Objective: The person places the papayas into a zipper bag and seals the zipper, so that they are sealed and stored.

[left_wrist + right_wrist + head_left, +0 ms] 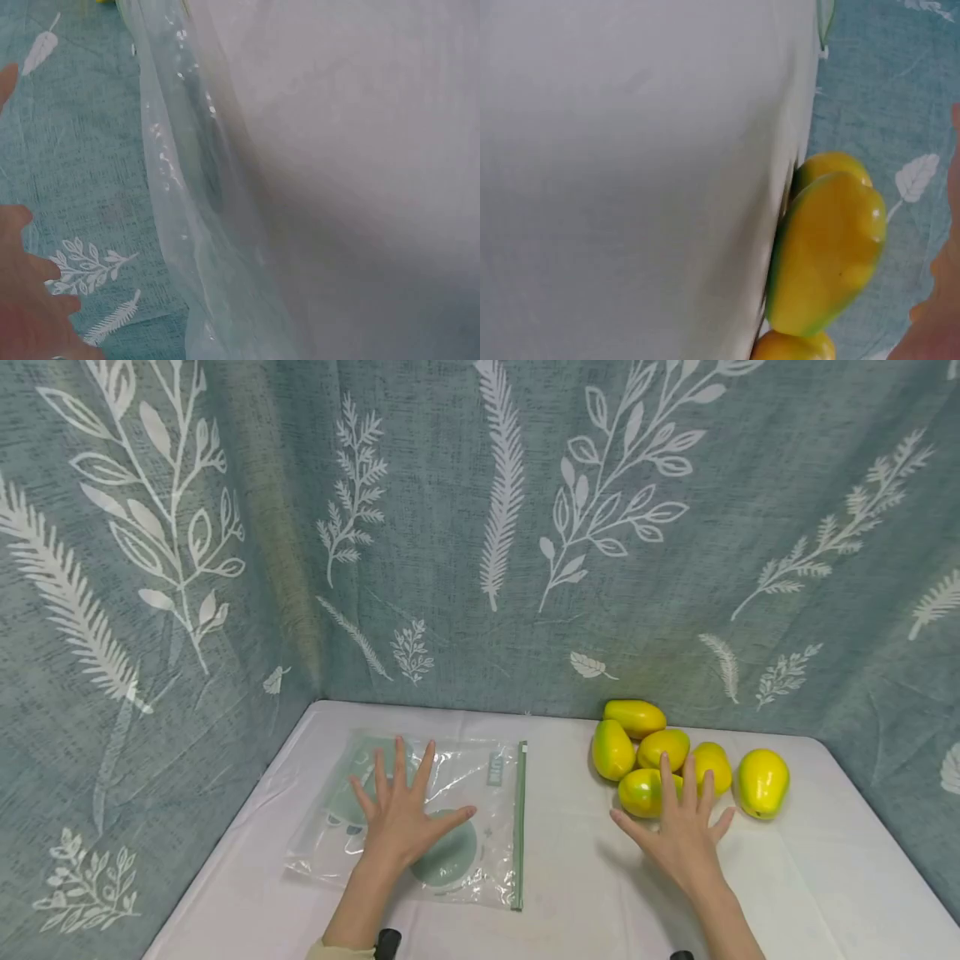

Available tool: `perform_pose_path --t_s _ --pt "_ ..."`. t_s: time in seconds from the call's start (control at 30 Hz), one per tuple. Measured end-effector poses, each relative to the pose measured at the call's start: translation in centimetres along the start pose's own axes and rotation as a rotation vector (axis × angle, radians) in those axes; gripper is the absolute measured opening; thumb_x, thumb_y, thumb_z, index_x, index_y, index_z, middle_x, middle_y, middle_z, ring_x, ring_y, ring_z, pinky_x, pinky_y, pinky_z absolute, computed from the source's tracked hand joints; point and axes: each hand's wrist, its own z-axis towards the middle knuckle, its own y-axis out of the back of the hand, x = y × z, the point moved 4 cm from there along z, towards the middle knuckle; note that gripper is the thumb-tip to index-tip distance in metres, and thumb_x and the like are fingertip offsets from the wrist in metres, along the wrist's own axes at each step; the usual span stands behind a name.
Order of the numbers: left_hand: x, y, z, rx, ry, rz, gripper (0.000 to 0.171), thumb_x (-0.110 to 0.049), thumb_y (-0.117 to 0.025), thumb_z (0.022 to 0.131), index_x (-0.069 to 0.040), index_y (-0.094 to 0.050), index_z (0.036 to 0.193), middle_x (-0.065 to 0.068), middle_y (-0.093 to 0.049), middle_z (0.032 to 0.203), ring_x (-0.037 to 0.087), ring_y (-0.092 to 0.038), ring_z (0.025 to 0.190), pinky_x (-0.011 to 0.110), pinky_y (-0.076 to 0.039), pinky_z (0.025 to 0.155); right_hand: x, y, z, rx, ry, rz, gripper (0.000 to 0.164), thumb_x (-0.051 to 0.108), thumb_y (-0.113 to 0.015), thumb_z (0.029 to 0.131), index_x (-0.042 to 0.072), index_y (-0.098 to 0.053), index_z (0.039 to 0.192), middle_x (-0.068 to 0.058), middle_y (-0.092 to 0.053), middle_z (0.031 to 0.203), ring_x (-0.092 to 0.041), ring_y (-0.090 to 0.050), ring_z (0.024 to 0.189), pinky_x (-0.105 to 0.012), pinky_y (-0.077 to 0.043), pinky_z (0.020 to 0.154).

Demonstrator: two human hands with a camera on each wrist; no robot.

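The left hand point(401, 822), spread and holding nothing, is above a clear bag point(480, 785); the right hand point(684, 837), also spread and empty, has yellow fruit point(656, 746) just beyond. This looks like readiness; grasping next calls for curled fingers.

Six yellow-green fruits point(663, 750), five clustered and a sixth toward the group's three o'clock, lie toward two o'clock on one white-covered table point(570, 860). One clear zip bag point(459, 852) lies toward nine o'clock. Two hands are in view, one left point(401, 822), one right point(682, 839).
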Motion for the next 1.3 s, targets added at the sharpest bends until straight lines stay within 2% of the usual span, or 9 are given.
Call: perform_pose_path --t_s 0.13,0.27,0.43,0.57,0.67,0.77,0.9,1.07,1.3 --pt "-0.4 0.2 -0.2 -0.042 -0.032 -0.022 0.106 -0.078 -0.057 0.076 -0.024 -0.014 0.157 0.016 0.001 0.162 0.043 0.002 0.146 0.073 0.001 0.107 0.5 0.2 -0.1 -0.041 0.025 0.043 0.111 0.062 -0.069 0.081 0.012 -0.005 0.157 -0.021 0.007 0.16 -0.048 0.009 0.143 -0.079 0.003 0.1" --pt "-0.7 0.7 -0.4 -0.146 -0.078 -0.089 0.095 -0.06 -0.067 0.081 -0.016 -0.026 0.154 0.017 -0.019 0.159 0.041 -0.021 0.143 0.068 -0.019 0.109 1.1 0.5 -0.2 -0.132 0.073 0.092 0.107 0.049 -0.077 0.079 0.003 -0.017 0.154 -0.028 -0.008 0.157 -0.051 -0.004 0.141 -0.076 -0.011 0.101" --pt "-0.9 1.2 -0.6 -0.294 -0.114 -0.267 0.067 -0.033 -0.076 0.083 -0.01 -0.05 0.141 0.013 -0.05 0.142 0.036 -0.046 0.129 0.058 -0.04 0.1 2.0 1.0 -0.2 -0.297 0.161 0.216 0.091 0.022 -0.085 0.073 -0.005 -0.035 0.144 -0.028 -0.03 0.147 -0.047 -0.025 0.13 -0.064 -0.029 0.099" --pt "-0.9 1.1 -0.8 -0.333 -0.105 -0.457 0.05 -0.017 -0.077 0.082 -0.009 -0.061 0.129 0.008 -0.061 0.127 0.03 -0.056 0.118 0.052 -0.048 0.094 2.7 1.0 -0.3 -0.347 0.172 0.326 0.073 0.009 -0.083 0.075 -0.003 -0.046 0.136 -0.023 -0.043 0.136 -0.036 -0.039 0.12 -0.042 -0.039 0.095" --pt "-0.9 1.1 -0.7 -0.345 -0.091 -0.618 0.04 -0.008 -0.076 0.082 -0.007 -0.065 0.121 0.006 -0.065 0.119 0.026 -0.061 0.108 0.047 -0.052 0.089 3.1 0.9 -0.3 -0.304 0.116 0.432 0.06 0.004 -0.08 0.078 -0.001 -0.051 0.13 -0.017 -0.048 0.128 -0.028 -0.047 0.112 -0.02 -0.046 0.088" --pt "-0.9 1.1 -0.7 -0.373 -0.095 -0.746 0.032 0.0 -0.075 0.082 -0.003 -0.069 0.113 0.006 -0.069 0.111 0.024 -0.064 0.099 0.041 -0.055 0.085 3.4 0.5 -0.2 -0.217 0.027 0.544 0.05 0.004 -0.076 0.083 0.0 -0.053 0.127 -0.013 -0.051 0.123 -0.025 -0.051 0.106 -0.012 -0.048 0.084" --pt "-1.0 0.8 -0.7 -0.385 -0.114 -0.841 0.026 0.004 -0.072 0.083 -0.001 -0.07 0.108 0.009 -0.07 0.106 0.025 -0.066 0.093 0.032 -0.057 0.08 3.9 -0.3 -0.1 -0.084 -0.081 0.665 0.046 0.01 -0.073 0.088 0.0 -0.053 0.128 -0.013 -0.053 0.126 -0.025 -0.053 0.108 -0.019 -0.051 0.086" --pt "-1.2 0.3 -0.7 -0.311 -0.077 -0.945 0.026 0.005 -0.069 0.085 0.0 -0.068 0.111 0.013 -0.069 0.11 0.027 -0.065 0.095 0.027 -0.056 0.081 4.4 -1.6 0.0 0.042 -0.183 0.754 0.047 0.018 -0.071 0.09 0.005 -0.052 0.131 -0.012 -0.054 0.131 -0.024 -0.051 0.112 -0.013 -0.046 0.086" --pt "-1.4 -0.3 -0.6 -0.2 0.001 -0.952 0.029 0.002 -0.07 0.085 -0.004 -0.068 0.114 0.012 -0.068 0.111 0.022 -0.065 0.097 0.025 -0.054 0.084 5.2 -3.4 0.4 0.105 -0.202 0.793 0.045 0.015 -0.07 0.091 0.006 -0.054 0.131 -0.015 -0.058 0.127 -0.023 -0.055 0.108 -0.018 -0.047 0.086"
